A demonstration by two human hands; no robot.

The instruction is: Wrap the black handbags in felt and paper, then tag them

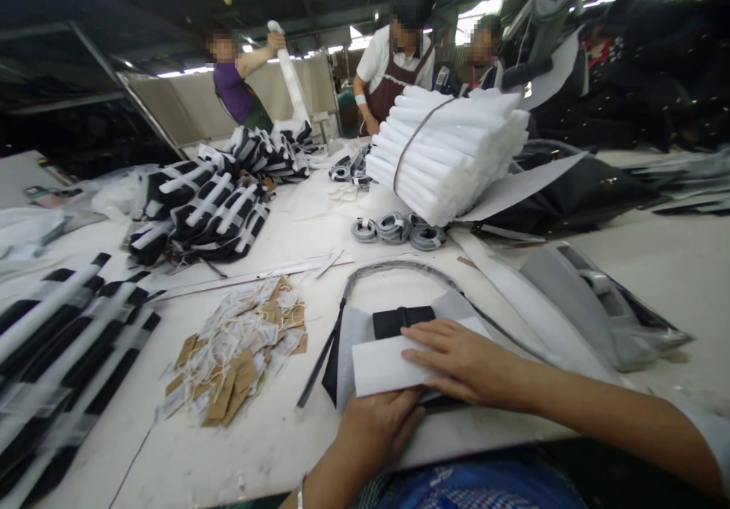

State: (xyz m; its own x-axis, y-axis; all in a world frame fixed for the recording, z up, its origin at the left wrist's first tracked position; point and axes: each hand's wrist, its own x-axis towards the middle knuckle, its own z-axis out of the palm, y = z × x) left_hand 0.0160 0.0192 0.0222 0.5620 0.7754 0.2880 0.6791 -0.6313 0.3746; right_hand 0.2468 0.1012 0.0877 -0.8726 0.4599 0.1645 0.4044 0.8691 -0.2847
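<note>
A black handbag [331, 376] lies in front of me on the table, its long handle [393, 265] arched away from me and pale grey wrapping over its sides. Across the bag sits a folded white foam sheet [379, 364], just below a black strap tab [402, 320]. My right hand [464, 361] rests flat on the sheet's right part, fingers stretched to the left. At the sheet's lower edge, my left hand [382, 425] grips it, with some fingers hidden beneath.
Tags with strings [245, 357] lie heaped left of the bag. Wrapped black-and-white bags [211, 205] are piled farther back. A strapped bundle of white foam rolls [445, 151] stands beyond coiled grey straps [393, 227]. A person in an apron [396, 60] and other people are across the table.
</note>
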